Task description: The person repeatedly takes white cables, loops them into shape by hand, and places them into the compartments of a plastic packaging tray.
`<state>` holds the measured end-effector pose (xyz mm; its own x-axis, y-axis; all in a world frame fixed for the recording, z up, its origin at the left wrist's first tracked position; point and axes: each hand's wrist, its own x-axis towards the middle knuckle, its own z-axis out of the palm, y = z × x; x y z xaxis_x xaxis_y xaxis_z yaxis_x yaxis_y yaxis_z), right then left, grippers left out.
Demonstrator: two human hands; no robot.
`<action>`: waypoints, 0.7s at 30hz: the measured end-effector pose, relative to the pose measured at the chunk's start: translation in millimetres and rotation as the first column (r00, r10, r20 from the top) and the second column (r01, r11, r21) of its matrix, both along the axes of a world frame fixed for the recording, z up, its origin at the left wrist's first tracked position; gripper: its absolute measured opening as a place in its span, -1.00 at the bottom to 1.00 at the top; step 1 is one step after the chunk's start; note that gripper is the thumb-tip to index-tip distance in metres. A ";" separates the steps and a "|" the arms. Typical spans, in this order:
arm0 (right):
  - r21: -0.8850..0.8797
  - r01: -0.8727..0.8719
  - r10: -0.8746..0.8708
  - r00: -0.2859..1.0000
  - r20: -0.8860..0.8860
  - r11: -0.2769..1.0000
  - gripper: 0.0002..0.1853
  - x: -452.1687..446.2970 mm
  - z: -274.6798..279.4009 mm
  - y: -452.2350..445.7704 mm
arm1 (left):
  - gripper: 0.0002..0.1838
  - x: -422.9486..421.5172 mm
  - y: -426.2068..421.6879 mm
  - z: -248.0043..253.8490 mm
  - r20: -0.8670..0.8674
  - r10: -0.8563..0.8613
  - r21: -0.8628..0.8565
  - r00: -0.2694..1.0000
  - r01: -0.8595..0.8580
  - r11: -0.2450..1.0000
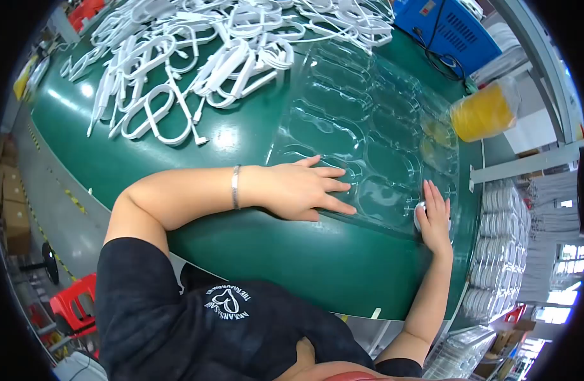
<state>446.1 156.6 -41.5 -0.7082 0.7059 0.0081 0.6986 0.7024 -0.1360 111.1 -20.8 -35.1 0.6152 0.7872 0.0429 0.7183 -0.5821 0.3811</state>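
A large clear plastic tray (333, 124) with several moulded compartments lies on the green table. My left hand (301, 190) is spread flat, palm down, over the tray's near left edge, holding nothing. At the near right corner my right hand (435, 219) lies with fingers stretched out over a round white thing (421, 214), probably a coiled cable, in a compartment. Most of that white thing is hidden under the palm.
A heap of white cables (171, 82) covers the far left of the green table (273, 254). A blue machine (448, 35) and a yellow roll (484, 114) stand at the far right. Stacked trays of white coils (498, 247) are beyond the right edge, near a metal frame (527, 162).
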 end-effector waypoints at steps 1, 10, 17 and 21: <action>0.002 0.005 -0.005 1.000 0.027 1.000 -0.39 -0.4 1.5 -0.6 | -0.41 -0.8 0.9 1.4 0.042 0.013 0.025 0.999 -0.014 1.000; 0.171 0.022 0.027 0.960 -0.278 0.985 -0.43 9.6 19.9 -11.8 | -0.71 -136.8 -24.8 41.6 -0.002 0.915 0.373 0.404 -0.848 0.376; 0.206 0.069 0.079 0.772 -0.631 0.976 -0.58 -21.5 40.7 -29.4 | -0.73 -173.4 -37.5 18.6 0.113 0.927 0.384 0.359 -0.876 0.292; 0.263 -0.009 0.170 0.786 -0.594 0.965 -0.62 -38.5 60.5 -54.0 | -0.81 -182.3 -43.5 71.5 0.625 0.776 -0.367 0.085 -0.846 0.387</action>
<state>407.7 102.6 19.0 -0.5585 0.5590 0.6128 0.4587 0.8237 -0.3334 -71.2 -64.3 36.4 -0.6363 0.7612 0.1251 0.3525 0.1427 0.9249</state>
